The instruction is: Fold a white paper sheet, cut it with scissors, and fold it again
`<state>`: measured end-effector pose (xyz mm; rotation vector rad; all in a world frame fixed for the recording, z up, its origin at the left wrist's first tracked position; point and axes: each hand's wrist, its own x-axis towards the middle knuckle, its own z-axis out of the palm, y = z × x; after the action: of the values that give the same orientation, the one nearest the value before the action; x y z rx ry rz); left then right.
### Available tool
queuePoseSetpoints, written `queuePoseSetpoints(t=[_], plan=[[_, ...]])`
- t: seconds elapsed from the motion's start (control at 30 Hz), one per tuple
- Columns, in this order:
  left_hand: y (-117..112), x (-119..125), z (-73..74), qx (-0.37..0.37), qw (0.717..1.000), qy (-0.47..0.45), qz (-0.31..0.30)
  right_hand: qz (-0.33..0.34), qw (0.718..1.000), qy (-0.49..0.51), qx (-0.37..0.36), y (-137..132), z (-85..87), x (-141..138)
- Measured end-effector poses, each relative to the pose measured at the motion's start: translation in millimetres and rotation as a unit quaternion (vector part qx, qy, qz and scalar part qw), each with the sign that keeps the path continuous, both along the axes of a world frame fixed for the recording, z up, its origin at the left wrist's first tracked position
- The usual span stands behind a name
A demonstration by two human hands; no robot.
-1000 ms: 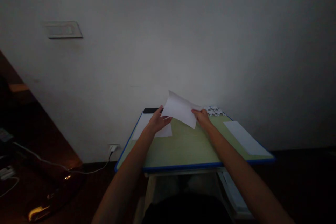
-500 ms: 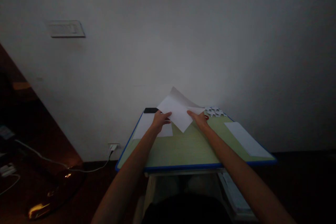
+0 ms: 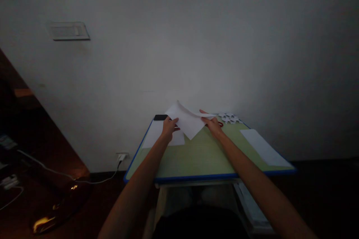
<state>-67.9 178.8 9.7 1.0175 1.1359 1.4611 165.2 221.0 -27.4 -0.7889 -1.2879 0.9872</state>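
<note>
A white sheet of paper [image 3: 188,123] is held over the far half of the green table, turned so one corner points toward me. Its far right part curls up and over. My left hand [image 3: 169,127] pinches the left corner between thumb and fingers. At the right side, my right hand [image 3: 212,124] has the paper's edge in its grip, with one finger reaching up behind the curled part. Beneath my left hand lies another white sheet [image 3: 153,136]. Just beyond my right hand, a red scissors-like handle [image 3: 220,124] shows; the rest of it is hidden.
The green table [image 3: 193,160] has a blue edge and stands against the wall. A black flat object [image 3: 160,117] sits at its far left corner. Several folded white paper pieces [image 3: 230,118] lie far right, and a white paper strip [image 3: 263,147] along the right edge.
The paper has dropped slightly and shifted left, its far corner lower. My right hand has changed from a thumb-on-top pinch to a grip with a finger raised behind the curled edge.
</note>
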Motion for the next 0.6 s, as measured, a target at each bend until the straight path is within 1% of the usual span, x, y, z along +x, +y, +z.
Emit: queuePoseSetpoints(t=[0.17, 0.33, 0.47, 0.6], plan=[[-1.1, 8.7, 2.4, 0.033, 0.998, -0.051, -0.022, 0.007, 0.995, -0.065, 0.076, -15.8, 2.6, -8.5], [-3.5, 18.0, 4.7, 0.080, 0.990, -0.098, -0.055, 0.042, 0.986, -0.121, 0.105, -31.0, 4.8, -16.0], [-3.1, 18.6, 1.9, 0.084, 0.990, -0.102, -0.057, 0.064, 0.985, -0.124, 0.105, -35.8, 5.6, -20.3], [0.4, 16.1, -2.8, 0.080, 0.992, -0.093, -0.031, 0.069, 0.992, -0.087, 0.060, -34.3, 4.4, -23.9]])
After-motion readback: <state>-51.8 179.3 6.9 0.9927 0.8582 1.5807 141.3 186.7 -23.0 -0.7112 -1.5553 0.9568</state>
